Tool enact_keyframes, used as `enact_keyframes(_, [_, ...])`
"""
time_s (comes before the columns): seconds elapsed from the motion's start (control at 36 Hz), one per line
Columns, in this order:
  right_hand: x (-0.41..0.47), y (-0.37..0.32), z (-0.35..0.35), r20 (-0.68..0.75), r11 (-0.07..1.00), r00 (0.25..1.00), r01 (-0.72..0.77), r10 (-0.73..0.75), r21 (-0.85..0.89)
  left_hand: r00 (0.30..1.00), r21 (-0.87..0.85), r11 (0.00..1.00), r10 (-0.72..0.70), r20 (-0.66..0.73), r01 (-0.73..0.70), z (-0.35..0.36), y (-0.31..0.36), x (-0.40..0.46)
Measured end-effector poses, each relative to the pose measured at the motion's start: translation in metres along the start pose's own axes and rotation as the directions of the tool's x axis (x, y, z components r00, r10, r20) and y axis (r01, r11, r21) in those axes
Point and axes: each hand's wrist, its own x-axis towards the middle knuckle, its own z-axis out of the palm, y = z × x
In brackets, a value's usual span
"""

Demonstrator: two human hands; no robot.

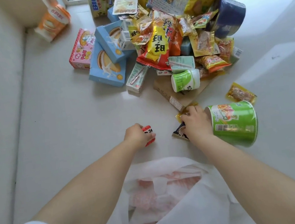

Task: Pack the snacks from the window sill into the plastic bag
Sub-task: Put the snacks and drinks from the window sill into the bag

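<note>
Fingers of the left hand [135,135] curl around a small red packet [149,134], half hidden behind the knuckles, low over the window sill [59,124]. Fingers of the right hand [195,122] pinch two small wrappers at once: one yellow wrapper [181,114] and one dark wrapper [179,133], both mostly covered. One green cup [234,123] lies on its side just beside that hand. Farther back, the snack pile [166,37] overlaps too much to count. One white plastic bag [173,193] lies open between the forearms, its pink contents blurred.
</note>
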Motion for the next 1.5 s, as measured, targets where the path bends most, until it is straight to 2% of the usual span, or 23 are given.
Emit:
enact_keyframes(0.11, [0.015, 0.007, 0.002, 0.134, 1.000, 0.991, -0.025, 0.023, 0.014, 0.999, -0.183, 0.982, 0.044, 0.021, -0.040, 0.000, 0.015, 0.006])
enact_keyframes(0.17, [0.016, 0.011, 0.006, 0.124, 0.999, 0.992, -0.038, 0.035, 0.026, 0.997, -0.258, 0.964, 0.077, 0.018, -0.069, -0.001, 0.023, 0.007])
enact_keyframes(0.25, [0.014, 0.009, 0.013, 0.105, 0.994, 0.989, -0.108, 0.105, 0.022, 0.993, -0.251, 0.961, 0.115, -0.013, -0.115, -0.003, 0.035, 0.009])
enact_keyframes(0.33, [0.012, 0.005, 0.009, 0.188, 0.975, 0.963, -0.211, 0.195, 0.069, 0.990, -0.283, 0.949, 0.124, -0.072, -0.139, -0.006, 0.049, 0.009])
enact_keyframes(0.39, [0.011, 0.004, 0.006, 0.235, 0.980, 0.954, -0.197, 0.184, 0.035, 0.986, -0.290, 0.944, 0.132, -0.100, -0.156, -0.009, 0.061, 0.008])
enact_keyframes(0.47, [0.008, 0.003, 0.002, 0.214, 0.992, 0.970, -0.098, 0.113, -0.084, 0.977, -0.294, 0.936, 0.157, -0.142, -0.193, -0.013, 0.077, 0.004])
enact_keyframes(0.56, [0.006, 0.007, 0.001, 0.206, 0.988, 0.970, -0.111, 0.130, -0.103, 0.968, -0.266, 0.936, 0.194, -0.158, -0.231, -0.019, 0.089, 0.000])
enact_keyframes(0.61, [0.003, 0.011, -0.001, 0.275, 0.984, 0.945, -0.158, 0.175, -0.084, 0.967, -0.259, 0.936, 0.202, -0.158, -0.238, -0.021, 0.093, -0.001])
enact_keyframes(0.69, [0.001, 0.014, -0.001, 0.306, 0.971, 0.925, -0.239, 0.225, 0.008, 0.967, -0.262, 0.936, 0.197, -0.164, -0.235, -0.022, 0.095, -0.003])
enact_keyframes(0.81, [-0.002, 0.015, -0.003, 0.275, 0.955, 0.941, -0.249, 0.198, 0.163, 0.966, -0.285, 0.930, 0.185, -0.182, -0.232, -0.022, 0.096, -0.004])
enact_keyframes(0.92, [0.008, 0.015, -0.030, 0.273, 0.852, 0.939, -0.312, 0.209, 0.420, 0.934, -0.300, 0.906, 0.211, -0.288, -0.297, -0.035, 0.115, -0.002])
enact_keyframes(0.97, [0.018, 0.015, -0.057, 0.263, 0.787, 0.957, -0.257, 0.125, 0.560, 0.900, -0.306, 0.886, 0.226, -0.373, -0.349, -0.046, 0.130, 0.003])
enact_keyframes(1.06, [0.036, 0.018, -0.103, 0.087, 0.765, 0.996, -0.049, -0.009, 0.642, 0.842, -0.252, 0.874, 0.263, -0.471, -0.414, -0.064, 0.153, 0.012])
enact_keyframes(1.14, [0.061, 0.029, -0.141, -0.095, 0.660, 0.994, 0.033, 0.057, 0.750, 0.801, -0.144, 0.885, 0.317, -0.508, -0.442, -0.082, 0.176, 0.028])
enact_keyframes(1.19, [0.082, 0.036, -0.155, -0.141, 0.625, 0.981, 0.028, 0.131, 0.780, 0.792, -0.074, 0.906, 0.322, -0.518, -0.417, -0.092, 0.191, 0.043])
enact_keyframes(1.33, [0.137, 0.050, -0.174, -0.150, 0.727, 0.975, -0.016, 0.163, 0.687, 0.842, 0.037, 0.970, 0.225, -0.490, -0.239, -0.109, 0.220, 0.076])
enact_keyframes(1.42, [0.171, 0.051, -0.182, -0.164, 0.847, 0.981, 0.000, 0.103, 0.531, 0.874, 0.058, 0.983, 0.180, -0.452, -0.173, -0.114, 0.226, 0.092])
enact_keyframes(1.5, [0.201, 0.050, -0.187, -0.140, 0.886, 0.990, 0.037, 0.031, 0.463, 0.902, 0.095, 0.987, 0.154, -0.404, -0.126, -0.113, 0.228, 0.106])
